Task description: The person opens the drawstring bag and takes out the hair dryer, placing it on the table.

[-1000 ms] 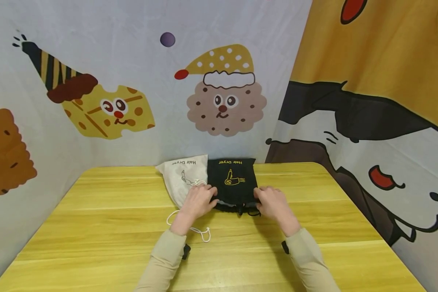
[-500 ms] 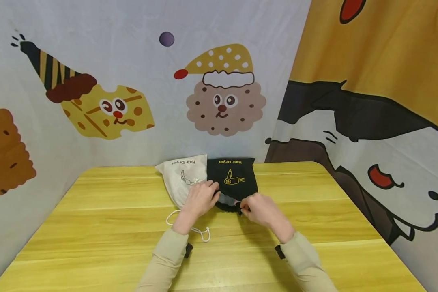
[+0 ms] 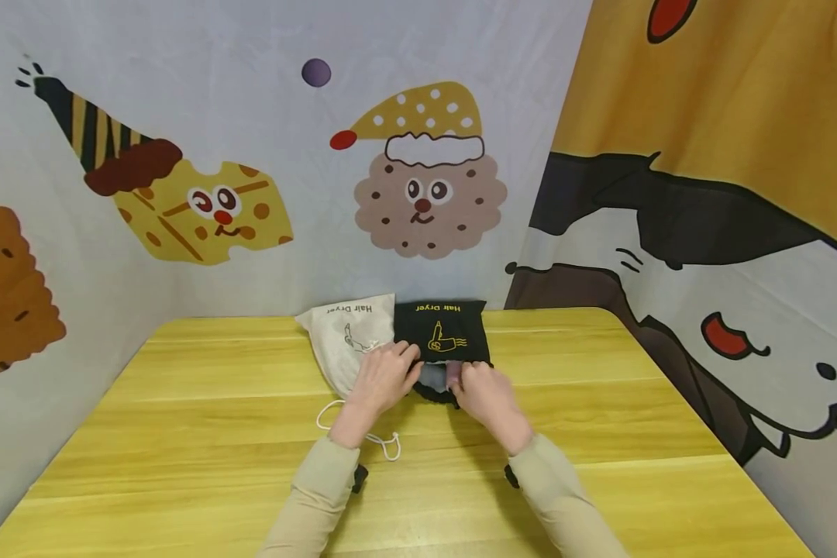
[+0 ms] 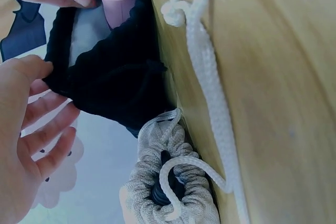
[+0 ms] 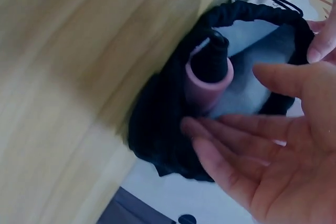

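Observation:
A black drawstring bag (image 3: 441,335) marked "Hair Dryer" lies near the table's far edge, its mouth spread. My left hand (image 3: 382,378) pinches the left side of its rim between thumb and fingers. At the mouth's right side is my right hand (image 3: 490,397). In the right wrist view its fingers reach fairly straight to the rim, thumb apart. Inside the grey lining stands a pink handle (image 5: 209,94) with a black cord guard on its end; the rest of it is hidden. The handle (image 4: 118,7) also shows in the left wrist view.
Left of the black bag lies a white drawstring bag (image 3: 331,341), with something black inside its gathered mouth in the left wrist view. Its white cord (image 3: 390,448) trails over the wooden table (image 3: 202,449). A printed curtain (image 3: 251,116) hangs behind.
My right hand has moved from the bag's right edge to its mouth, past the drawstring. The mouth has widened and the pink handle now shows. My left hand has stayed nearly in place.

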`<state>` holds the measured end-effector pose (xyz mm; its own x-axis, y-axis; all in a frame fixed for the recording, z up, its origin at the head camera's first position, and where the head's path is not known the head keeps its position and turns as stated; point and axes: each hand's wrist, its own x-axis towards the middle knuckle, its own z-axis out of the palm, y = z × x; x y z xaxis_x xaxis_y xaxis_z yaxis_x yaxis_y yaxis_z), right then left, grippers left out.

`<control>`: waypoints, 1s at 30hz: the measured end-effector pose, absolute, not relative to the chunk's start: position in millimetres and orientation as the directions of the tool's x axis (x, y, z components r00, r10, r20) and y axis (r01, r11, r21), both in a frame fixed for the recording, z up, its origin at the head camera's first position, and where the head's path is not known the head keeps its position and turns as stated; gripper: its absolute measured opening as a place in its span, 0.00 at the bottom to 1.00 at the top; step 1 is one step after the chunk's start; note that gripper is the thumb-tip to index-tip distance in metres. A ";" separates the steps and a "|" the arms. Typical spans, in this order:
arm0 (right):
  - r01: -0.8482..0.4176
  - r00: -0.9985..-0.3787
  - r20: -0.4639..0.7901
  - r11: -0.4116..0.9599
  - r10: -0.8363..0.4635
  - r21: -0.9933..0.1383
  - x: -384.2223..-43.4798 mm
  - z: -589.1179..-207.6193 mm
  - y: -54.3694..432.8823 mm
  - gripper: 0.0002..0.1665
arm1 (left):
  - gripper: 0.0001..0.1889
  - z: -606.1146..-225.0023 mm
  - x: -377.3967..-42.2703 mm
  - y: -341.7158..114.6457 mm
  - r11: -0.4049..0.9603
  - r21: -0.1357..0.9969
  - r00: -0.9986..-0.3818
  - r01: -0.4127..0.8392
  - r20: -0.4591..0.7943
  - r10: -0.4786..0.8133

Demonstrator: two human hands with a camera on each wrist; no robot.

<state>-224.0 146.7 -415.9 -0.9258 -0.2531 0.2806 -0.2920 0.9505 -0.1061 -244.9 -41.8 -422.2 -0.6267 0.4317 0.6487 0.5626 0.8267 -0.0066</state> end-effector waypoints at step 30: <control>-0.148 -0.967 0.240 0.956 -0.086 -0.252 -237.8 -422.8 126.3 0.23 | 0.05 -425.3 -240.7 -50.1 0.808 -0.006 -0.629 0.589 0.624 0.463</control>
